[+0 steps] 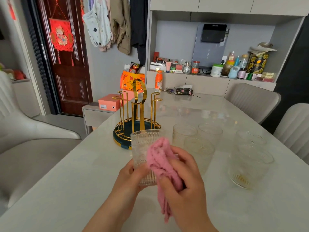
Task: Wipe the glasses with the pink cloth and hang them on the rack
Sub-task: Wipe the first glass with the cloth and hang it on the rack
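Pale table (66, 181) carries a gold rack (138, 114) near its left edge, with empty glasses (184, 133) standing to its right. Over the near edge, the left hand (128, 176) curls round the base of a clear ribbed glass (142, 144), held upright. The right hand (184, 178) grips the bunched pink cloth (160, 158) against its side.

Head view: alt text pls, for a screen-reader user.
The left hand holds a ribbed glass while the right hand grips a pink cloth against it. Behind stands a gold rack with no glasses hung; more glasses stand on the table to the right.
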### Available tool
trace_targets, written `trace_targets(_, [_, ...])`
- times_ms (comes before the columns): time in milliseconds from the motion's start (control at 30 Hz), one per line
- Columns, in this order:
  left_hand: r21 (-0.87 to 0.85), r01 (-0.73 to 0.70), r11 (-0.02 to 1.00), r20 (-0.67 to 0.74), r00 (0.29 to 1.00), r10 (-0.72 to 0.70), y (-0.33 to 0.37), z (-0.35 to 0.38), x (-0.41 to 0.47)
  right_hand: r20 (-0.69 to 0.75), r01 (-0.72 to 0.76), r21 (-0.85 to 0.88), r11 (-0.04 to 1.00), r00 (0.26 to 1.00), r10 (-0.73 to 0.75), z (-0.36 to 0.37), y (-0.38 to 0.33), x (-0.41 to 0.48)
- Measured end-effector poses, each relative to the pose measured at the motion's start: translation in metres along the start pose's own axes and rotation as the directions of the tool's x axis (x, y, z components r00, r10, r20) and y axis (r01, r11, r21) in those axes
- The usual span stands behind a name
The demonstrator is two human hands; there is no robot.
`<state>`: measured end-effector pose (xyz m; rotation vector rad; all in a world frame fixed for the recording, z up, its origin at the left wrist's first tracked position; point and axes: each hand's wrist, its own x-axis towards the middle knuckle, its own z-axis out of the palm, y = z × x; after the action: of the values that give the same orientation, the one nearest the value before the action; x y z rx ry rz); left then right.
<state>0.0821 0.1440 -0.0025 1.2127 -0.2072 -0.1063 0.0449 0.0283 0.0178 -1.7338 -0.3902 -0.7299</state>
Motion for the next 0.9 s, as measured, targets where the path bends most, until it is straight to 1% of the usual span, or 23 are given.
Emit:
trace_targets(33, [0.008, 0.009, 1.000, 0.019, 1.000, -0.009, 0.000, 0.002, -0.002, -0.013, 0.011, -0.015, 1.000, 1.000, -0.011, -0.002, -0.002, 0.001])
trace_targets(67, [-0.002, 0.012, 1.000, 0.045, 0.999, -0.012, 0.000, 0.004, -0.003, -0.044, -0.010, 0.009, 1.000, 0.999, 0.010, -0.005, -0.002, 0.004])
trace_targets(133, [-0.046, 0.008, 0.999, 0.089, 0.996, -0.004, -0.001, 0.006, -0.005, -0.127, -0.120, 0.127, 0.985, 0.983, 0.136, -0.011, 0.003, 0.009])
trace_targets(167, [-0.079, 0.010, 0.997, 0.107, 0.994, -0.001, -0.002, 0.006, -0.005, -0.145, -0.182, 0.184, 0.966, 0.967, 0.210, -0.013, 0.006, 0.010])
trace_targets(200, [-0.114, 0.015, 0.993, 0.120, 0.993, -0.002, -0.002, 0.005, -0.004, -0.144, -0.232, 0.221, 0.947, 0.953, 0.267, -0.014, 0.010, 0.011])
trace_targets(267, [-0.156, 0.026, 0.987, 0.136, 0.991, -0.005, -0.001, 0.003, -0.003, -0.089, -0.335, 0.305, 0.891, 0.922, 0.377, -0.012, 0.014, 0.011])
trace_targets(333, [-0.090, 0.046, 0.995, 0.158, 0.987, -0.031, 0.001, 0.001, -0.004, -0.058, -0.399, 0.380, 0.835, 0.890, 0.452, -0.007, 0.021, 0.008])
trace_targets(400, [0.010, 0.071, 0.997, 0.138, 0.988, -0.071, 0.001, 0.001, -0.003, -0.074, -0.421, 0.436, 0.795, 0.864, 0.498, -0.006, 0.025, 0.005])
trace_targets(433, [0.032, 0.075, 0.997, 0.127, 0.989, -0.079, 0.001, 0.001, -0.003, -0.075, -0.427, 0.451, 0.784, 0.857, 0.510, -0.005, 0.025, 0.006])
trace_targets(500, [0.050, 0.053, 0.997, 0.104, 0.993, -0.058, -0.001, 0.002, -0.004, -0.070, -0.416, 0.442, 0.794, 0.867, 0.493, -0.007, 0.024, 0.006])
trace_targets(600, [0.047, 0.010, 0.999, 0.027, 1.000, -0.011, -0.001, 0.001, -0.001, -0.102, -0.343, 0.388, 0.856, 0.907, 0.409, -0.010, 0.019, 0.009])
trace_targets(733, [0.066, 0.019, 0.998, 0.033, 0.999, -0.021, -0.006, 0.007, -0.002, -0.176, -0.255, 0.222, 0.941, 0.939, 0.296, -0.011, 0.021, 0.009])
trace_targets(800, [0.110, 0.002, 0.994, 0.047, 0.999, -0.007, -0.011, 0.012, -0.003, -0.153, -0.191, 0.129, 0.973, 0.966, 0.209, -0.007, 0.017, 0.005])
trace_targets(900, [0.111, -0.018, 0.994, 0.044, 0.999, 0.013, -0.013, 0.014, -0.003, -0.084, -0.066, 0.029, 0.997, 0.994, 0.068, -0.001, 0.007, 0.000])
